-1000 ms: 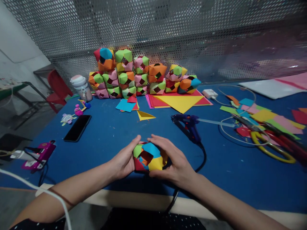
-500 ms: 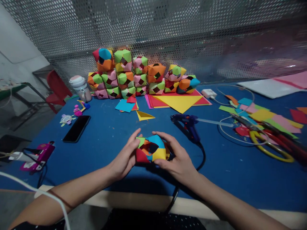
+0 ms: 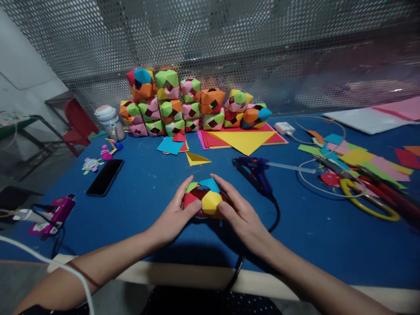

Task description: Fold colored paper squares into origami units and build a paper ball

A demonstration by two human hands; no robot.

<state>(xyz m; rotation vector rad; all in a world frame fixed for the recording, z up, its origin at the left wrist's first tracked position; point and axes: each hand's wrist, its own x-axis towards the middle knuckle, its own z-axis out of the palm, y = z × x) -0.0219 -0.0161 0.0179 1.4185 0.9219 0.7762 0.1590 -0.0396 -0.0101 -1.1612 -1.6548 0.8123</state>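
A folded paper ball (image 3: 211, 202) in yellow, blue, red and green is held between both hands, near the table's front edge. My left hand (image 3: 177, 214) grips its left side, the thumb lying over the red part. On the right side my right hand (image 3: 244, 216) is wrapped round it, with the thumb by the yellow part. The ball's underside is hidden. Beyond the hands lies a folded yellow paper piece (image 3: 197, 159). A blue glue gun (image 3: 260, 168) with a clear stick rests to the right.
Stacked paper balls (image 3: 172, 109) stand at the back beside paper sheets (image 3: 246, 141). At right are paper scraps (image 3: 361, 155) and yellow-handled scissors (image 3: 367, 208). A phone (image 3: 105, 177), a bottle (image 3: 110, 120) and a magenta power strip (image 3: 57, 214) are at left.
The paper ball has turned, its yellow part now facing upward more. My left thumb has moved onto its front, and my right fingers have shifted slightly left.
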